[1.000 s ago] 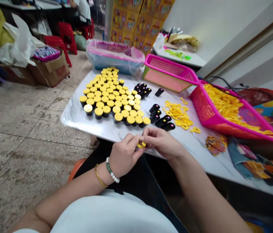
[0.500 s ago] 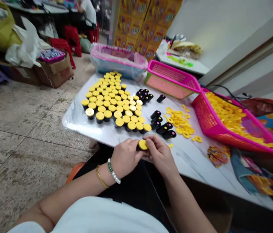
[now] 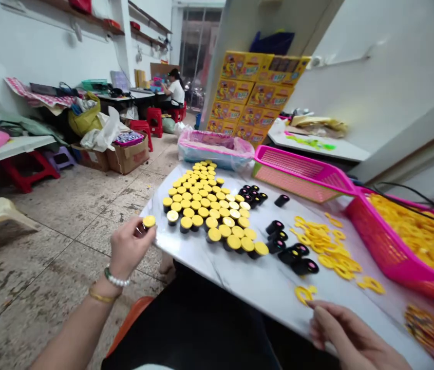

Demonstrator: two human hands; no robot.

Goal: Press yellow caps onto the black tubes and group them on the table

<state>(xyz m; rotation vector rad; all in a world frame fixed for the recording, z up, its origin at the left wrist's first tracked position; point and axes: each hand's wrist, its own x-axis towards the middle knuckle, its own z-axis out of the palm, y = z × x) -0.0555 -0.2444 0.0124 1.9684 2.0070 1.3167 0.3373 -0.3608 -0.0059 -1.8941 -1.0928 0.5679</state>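
Off the table's left front edge, my left hand [image 3: 130, 246] pinches a small black cylinder with a yellow round top [image 3: 148, 221] between thumb and fingers. My right hand [image 3: 350, 331] is low at the right, its thumb and index fingertip together at the edge of a yellow plastic ring piece [image 3: 302, 295] by the table's front edge. Many yellow-topped black cylinders [image 3: 203, 212] stand upright in a cluster on the white table [image 3: 201, 262]. Right of them lie several black cylinders [image 3: 293, 254] without yellow tops, near a loose pile of yellow ring pieces [image 3: 330, 249].
A pink basket [image 3: 378, 252] heaped with yellow pieces stands at the right. Behind are another pink basket [image 3: 301, 172] and a plastic-lined basin [image 3: 217, 151]. Stacked yellow cartons [image 3: 255, 97] rise at the back. A seated person [image 3: 176, 91] is far off.
My hands have parted: the left carried the yellow-topped cylinder leftward past the table's edge, and the right moved right and down to the yellow ring piece. The view has tilted up.
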